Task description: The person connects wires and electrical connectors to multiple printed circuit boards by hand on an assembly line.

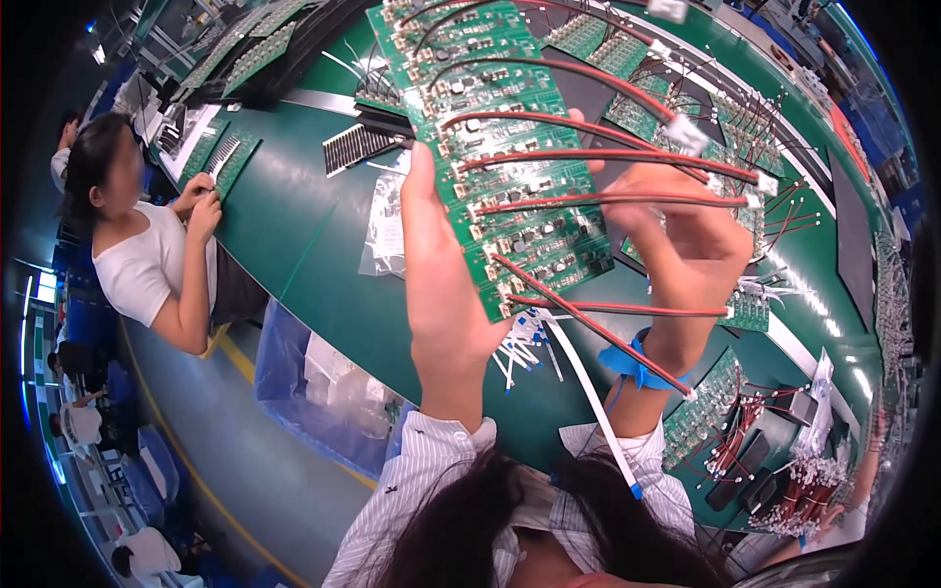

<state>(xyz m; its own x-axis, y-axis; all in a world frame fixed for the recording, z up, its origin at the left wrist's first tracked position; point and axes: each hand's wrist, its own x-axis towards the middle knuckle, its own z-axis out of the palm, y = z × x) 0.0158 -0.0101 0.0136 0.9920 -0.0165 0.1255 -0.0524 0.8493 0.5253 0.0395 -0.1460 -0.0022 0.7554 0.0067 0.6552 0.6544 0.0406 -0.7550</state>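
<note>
Green circuit panel: the panel [534,183] is up in the air above the worktop [314,220], tilted, its component side facing the wearer.
Red-and-black leads: several [627,310] run from connectors along the panel's left edge, across its face and past the right side, ending in loose white plugs [686,134].
Left hand: it [436,269] grips the panel, thumb along the near left edge, fingertips showing past the far side.
Right hand: it [691,220] is curled and blurred among the leads; whether it pinches one I cannot tell. A blue band [642,365] circles its wrist.
Wiring so far: I'd judge this panel well along, since leads sit at connectors down most of its left edge. The top end runs out of view, so whether any connector there lacks one I can't say.
Under the panel: a scatter of white strips with blue tips [529,353].
Right of the worktop: another green board [706,407] lies near a bundle of spare leads [804,490].
Across to the left: a co-worker [157,245] handles a smaller board [235,162].
</note>
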